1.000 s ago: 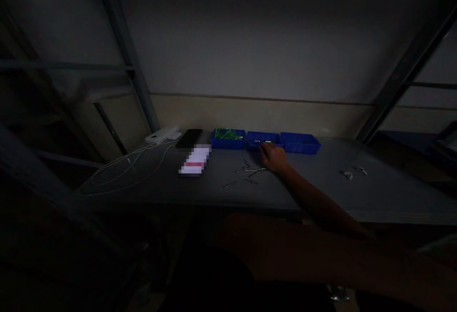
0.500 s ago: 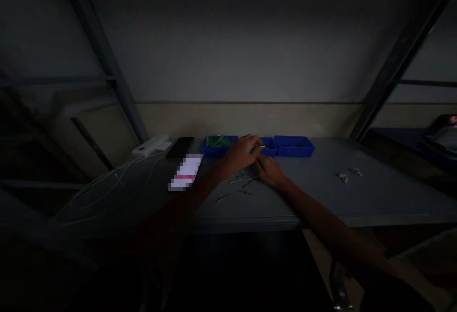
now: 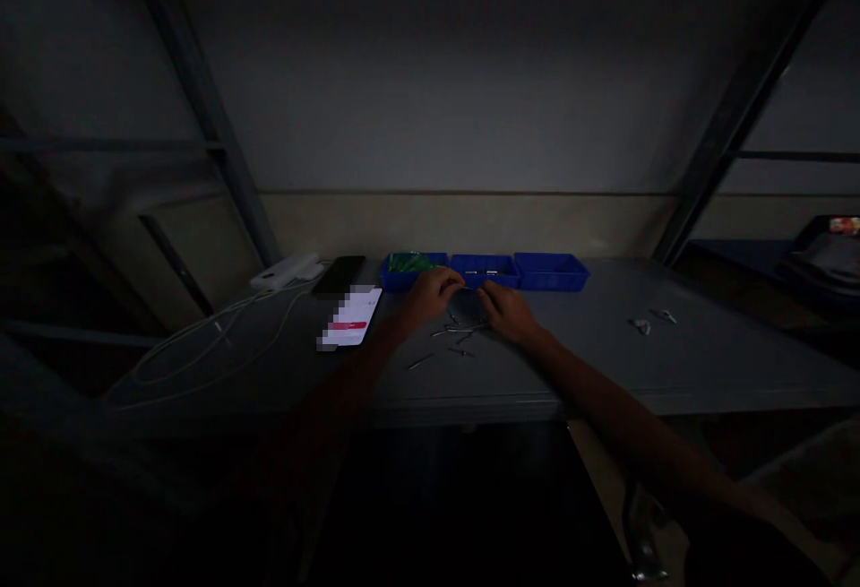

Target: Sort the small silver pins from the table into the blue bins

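Note:
My left hand (image 3: 434,293) is closed, thumb and fingers pinched, just in front of the middle blue bin (image 3: 457,280). Facing it, my right hand (image 3: 507,311) is closed the same way. A thin metal rod (image 3: 469,289) spans the small gap between the fingertips, an end in each hand; its exact kind is too dark to make out. Slim metal pieces (image 3: 482,272) lie inside the middle bin. On the grey table below the hands are several more loose slim metal parts (image 3: 460,330), one of them a separate piece (image 3: 420,361) nearer the front.
A left blue bin (image 3: 396,281) holds green packets (image 3: 411,262); a right blue bin (image 3: 551,280) stands beside the middle one. Left are a lit phone (image 3: 353,323), a dark phone-like slab (image 3: 340,276), a white power strip (image 3: 286,273) and cables. Small metal parts (image 3: 640,326) lie right.
My left hand has drawn back leftward from over the middle bin, where it held a metal piece. The hands are now apart with a thin rod between them, and metal pieces show in the bin.

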A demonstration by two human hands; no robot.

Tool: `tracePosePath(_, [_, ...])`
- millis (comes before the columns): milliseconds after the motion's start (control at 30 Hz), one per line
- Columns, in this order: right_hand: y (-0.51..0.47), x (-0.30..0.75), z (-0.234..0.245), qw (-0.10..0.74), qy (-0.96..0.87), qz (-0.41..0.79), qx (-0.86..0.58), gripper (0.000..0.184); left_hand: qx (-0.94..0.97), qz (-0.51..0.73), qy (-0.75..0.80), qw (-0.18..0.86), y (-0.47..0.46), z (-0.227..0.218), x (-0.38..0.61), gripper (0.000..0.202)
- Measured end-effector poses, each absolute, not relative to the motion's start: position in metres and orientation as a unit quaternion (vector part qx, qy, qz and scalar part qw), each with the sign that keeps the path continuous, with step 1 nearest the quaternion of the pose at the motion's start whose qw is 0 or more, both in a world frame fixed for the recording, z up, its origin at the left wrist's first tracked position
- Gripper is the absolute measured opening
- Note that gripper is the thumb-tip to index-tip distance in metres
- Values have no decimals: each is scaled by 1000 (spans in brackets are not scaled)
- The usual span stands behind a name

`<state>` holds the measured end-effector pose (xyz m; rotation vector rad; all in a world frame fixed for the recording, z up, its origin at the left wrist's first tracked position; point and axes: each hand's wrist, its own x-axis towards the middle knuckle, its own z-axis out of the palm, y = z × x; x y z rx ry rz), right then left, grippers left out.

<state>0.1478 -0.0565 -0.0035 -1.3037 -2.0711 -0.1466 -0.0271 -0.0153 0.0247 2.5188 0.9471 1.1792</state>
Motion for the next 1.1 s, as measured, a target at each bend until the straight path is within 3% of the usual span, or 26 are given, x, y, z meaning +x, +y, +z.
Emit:
tracePosePath(367, [-61,150,1,343,-785,-104,-505,22,844,378,374,60,-10,22,-21,28])
tracePosePath(700, [-67,144,3,275,-810,-111,-506,25,826,382,415,-5,-15,6,-19,36])
tracePosePath(967, [-64,141,1,293,-789,-115,-528,27,843,405,344,83,-25,5,-25,21])
tracePosePath(1100, [-63,142,1,315,-793,-108,-510,27,845,416,327,73,-28,7,-25,19])
